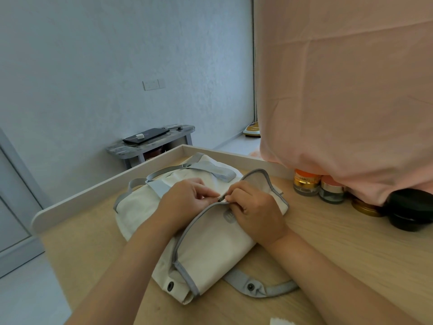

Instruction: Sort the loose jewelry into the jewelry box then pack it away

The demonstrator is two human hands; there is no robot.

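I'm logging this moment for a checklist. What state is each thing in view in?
bag, lying flat on the table, handles slack
zipper, pinched by both hands; how far closed cannot be told
left hand, pinching the zipper
right hand, pinching the zipper
orange-topped jar, upright, lid on
silver-lidded jar, upright, lid on
black case, closed
laptop, closed

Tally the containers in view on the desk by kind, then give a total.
Bag: 1
Jars: 2
Tin: 1
Black case: 1
Total: 5
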